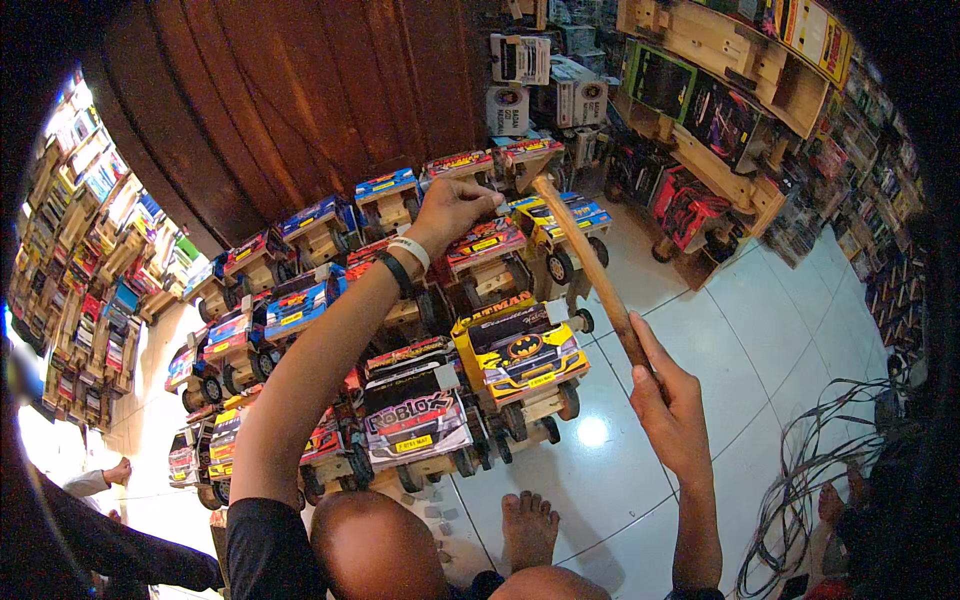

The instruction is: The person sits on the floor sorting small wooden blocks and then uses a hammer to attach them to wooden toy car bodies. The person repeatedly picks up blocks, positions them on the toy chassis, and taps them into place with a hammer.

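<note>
My right hand [668,405] is closed around the lower wooden handle of a hammer [588,258]. The hammer reaches up and leftward, its head beside the back rows of wooden toy trucks. My left hand [460,212] is stretched over those trucks with fingers pinched. A small grey piece shows at its fingertips, too small to name. Under that hand stands a red toy truck [487,243], and to its right a yellow and blue toy truck [560,220]. Closer to me are a yellow and black toy truck [530,352] and a grey and white toy truck [415,418].
Several more toy trucks, such as a blue one [305,298], stand in rows left of my arm. A dark brown wooden panel [300,100] rises behind. Stacked wooden toys [720,110] fill the right side. A loose black cable [800,485] lies on white floor tiles [740,325].
</note>
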Available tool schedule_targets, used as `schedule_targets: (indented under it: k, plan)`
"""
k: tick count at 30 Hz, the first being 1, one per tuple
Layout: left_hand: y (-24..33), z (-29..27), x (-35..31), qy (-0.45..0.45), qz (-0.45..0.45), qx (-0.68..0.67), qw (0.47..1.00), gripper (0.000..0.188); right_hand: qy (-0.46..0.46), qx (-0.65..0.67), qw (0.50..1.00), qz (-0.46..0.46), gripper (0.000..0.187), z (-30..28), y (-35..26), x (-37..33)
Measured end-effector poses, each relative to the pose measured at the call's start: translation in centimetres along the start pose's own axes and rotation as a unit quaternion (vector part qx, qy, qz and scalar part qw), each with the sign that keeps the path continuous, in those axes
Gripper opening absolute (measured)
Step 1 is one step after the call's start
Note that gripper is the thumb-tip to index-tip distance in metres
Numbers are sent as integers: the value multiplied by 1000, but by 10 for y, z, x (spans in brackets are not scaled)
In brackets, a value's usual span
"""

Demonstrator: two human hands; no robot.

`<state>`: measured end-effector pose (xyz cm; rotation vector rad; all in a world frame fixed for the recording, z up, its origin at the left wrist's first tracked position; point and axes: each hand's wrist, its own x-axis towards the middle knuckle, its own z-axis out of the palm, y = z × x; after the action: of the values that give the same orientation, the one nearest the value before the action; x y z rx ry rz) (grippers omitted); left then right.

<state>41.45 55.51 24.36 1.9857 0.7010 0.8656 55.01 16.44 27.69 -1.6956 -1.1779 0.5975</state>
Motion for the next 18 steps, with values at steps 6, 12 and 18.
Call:
schedule_targets:
  k: [6,12,18]
  plan:
    - [2,0,1,2,16,7,1000,20,-9,-113,992,-46,59,0,-6,9]
    - [-9,0,8,26,94,128,987,16,-24,-170,981,-88,60,2,-9,15]
    - [-10,2,9,4,56,117,992,15,-37,-197,977,-76,59,-1,-14,15]
